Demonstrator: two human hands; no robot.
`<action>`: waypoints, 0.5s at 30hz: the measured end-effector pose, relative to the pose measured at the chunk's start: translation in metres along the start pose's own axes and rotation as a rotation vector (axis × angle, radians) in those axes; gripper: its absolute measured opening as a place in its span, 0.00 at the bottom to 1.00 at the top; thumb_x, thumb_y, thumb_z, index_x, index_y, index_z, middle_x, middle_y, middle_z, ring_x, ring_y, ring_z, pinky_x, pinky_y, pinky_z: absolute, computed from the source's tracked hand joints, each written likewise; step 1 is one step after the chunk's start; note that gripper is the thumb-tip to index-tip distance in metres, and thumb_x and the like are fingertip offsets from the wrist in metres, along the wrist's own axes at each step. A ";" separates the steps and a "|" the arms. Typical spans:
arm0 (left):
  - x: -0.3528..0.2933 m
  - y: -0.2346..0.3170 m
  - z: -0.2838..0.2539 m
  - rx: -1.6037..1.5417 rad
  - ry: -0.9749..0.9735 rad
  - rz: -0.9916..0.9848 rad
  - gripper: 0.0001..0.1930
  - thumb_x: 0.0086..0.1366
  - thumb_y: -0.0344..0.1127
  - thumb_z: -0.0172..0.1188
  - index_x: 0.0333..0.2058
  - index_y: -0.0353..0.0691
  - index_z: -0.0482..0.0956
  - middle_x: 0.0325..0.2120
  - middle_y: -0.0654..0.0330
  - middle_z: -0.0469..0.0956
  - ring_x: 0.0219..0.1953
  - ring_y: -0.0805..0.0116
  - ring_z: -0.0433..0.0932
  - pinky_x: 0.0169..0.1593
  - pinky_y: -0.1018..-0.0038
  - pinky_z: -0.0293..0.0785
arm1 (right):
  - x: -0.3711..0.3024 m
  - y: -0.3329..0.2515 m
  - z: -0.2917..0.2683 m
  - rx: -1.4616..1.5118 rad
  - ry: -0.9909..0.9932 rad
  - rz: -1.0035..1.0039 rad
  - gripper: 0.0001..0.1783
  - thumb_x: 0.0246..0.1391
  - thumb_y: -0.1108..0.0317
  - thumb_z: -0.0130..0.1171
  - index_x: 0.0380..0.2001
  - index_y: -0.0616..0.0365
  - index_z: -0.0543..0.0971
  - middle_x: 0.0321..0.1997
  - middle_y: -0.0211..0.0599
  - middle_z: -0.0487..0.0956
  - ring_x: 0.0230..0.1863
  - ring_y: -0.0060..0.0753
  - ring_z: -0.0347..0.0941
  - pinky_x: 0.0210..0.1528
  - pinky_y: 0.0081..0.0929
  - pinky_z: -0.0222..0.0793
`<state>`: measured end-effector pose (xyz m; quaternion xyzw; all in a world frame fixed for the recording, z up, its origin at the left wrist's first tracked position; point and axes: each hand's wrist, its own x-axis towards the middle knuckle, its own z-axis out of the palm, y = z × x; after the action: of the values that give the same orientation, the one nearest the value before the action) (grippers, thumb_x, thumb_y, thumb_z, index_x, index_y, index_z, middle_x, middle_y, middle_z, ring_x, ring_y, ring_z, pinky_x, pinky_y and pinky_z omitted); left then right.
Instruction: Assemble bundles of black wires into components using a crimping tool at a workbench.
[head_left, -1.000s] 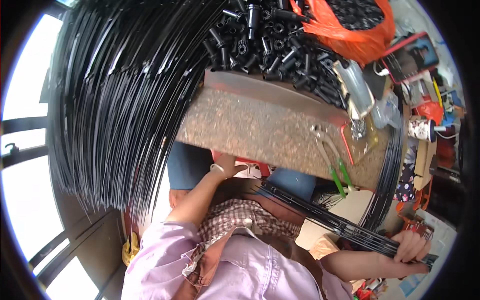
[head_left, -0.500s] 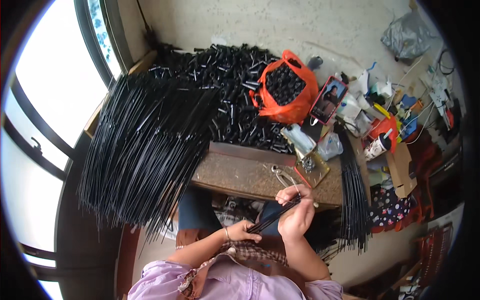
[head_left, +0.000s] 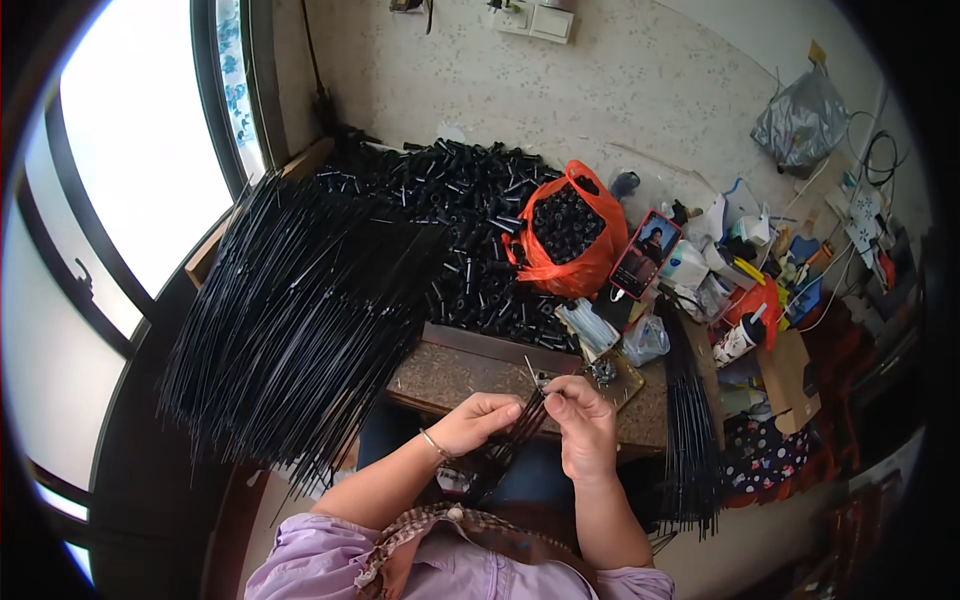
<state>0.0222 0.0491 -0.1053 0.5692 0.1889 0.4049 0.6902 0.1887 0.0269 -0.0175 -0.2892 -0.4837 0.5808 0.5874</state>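
Note:
Over my lap, at the table's front edge, both hands meet on a small bundle of thin black rods point(head_left: 522, 428). My left hand point(head_left: 478, 424) is closed round its left side, thumb on top. Higher up, at the far end of the rods, my right hand point(head_left: 583, 422) pinches with thumb and forefinger. A thin pale metal piece point(head_left: 531, 370) sticks up beyond those fingertips; whether it is held or lies on the table I cannot tell. A large heap of similar long black rods point(head_left: 290, 320) hangs over the table's left side, and a smaller bunch point(head_left: 690, 430) hangs at the right.
Short black tubular pieces point(head_left: 460, 200) are piled at the back, beside an orange plastic bag point(head_left: 545, 272) full of more. Right of it stand a phone point(head_left: 646, 255) with a lit screen, a clear bag point(head_left: 645, 340), a cup with a straw point(head_left: 738, 340) and a cardboard box point(head_left: 790, 375).
My left hand has moved up and right along the rods, close to my right hand. The right hand has turned and shifted slightly. The view has tilted up, showing more wall.

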 end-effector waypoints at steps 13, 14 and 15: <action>-0.022 0.016 0.022 0.639 0.062 0.447 0.06 0.52 0.24 0.55 0.31 0.36 0.76 0.20 0.55 0.73 0.24 0.59 0.72 0.30 0.71 0.68 | -0.035 -0.013 0.012 -0.067 -0.093 -0.020 0.16 0.52 0.63 0.52 0.35 0.68 0.68 0.41 0.60 0.72 0.45 0.46 0.71 0.52 0.37 0.63; -0.025 0.015 0.022 0.659 0.115 0.364 0.06 0.52 0.25 0.56 0.31 0.36 0.76 0.20 0.56 0.73 0.24 0.60 0.72 0.30 0.71 0.68 | -0.037 -0.015 0.010 -0.102 -0.079 -0.039 0.15 0.52 0.63 0.52 0.34 0.67 0.67 0.42 0.61 0.72 0.46 0.48 0.70 0.53 0.39 0.62; -0.027 0.012 0.022 0.686 0.165 0.285 0.06 0.53 0.25 0.56 0.31 0.37 0.76 0.20 0.57 0.73 0.24 0.60 0.72 0.30 0.70 0.68 | -0.036 -0.016 0.006 -0.136 -0.070 -0.066 0.15 0.52 0.63 0.52 0.34 0.66 0.66 0.43 0.62 0.71 0.48 0.50 0.69 0.54 0.41 0.61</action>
<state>0.0173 0.0144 -0.0932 0.7533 0.2876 0.4543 0.3787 0.1947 -0.0118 -0.0089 -0.2921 -0.5517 0.5366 0.5679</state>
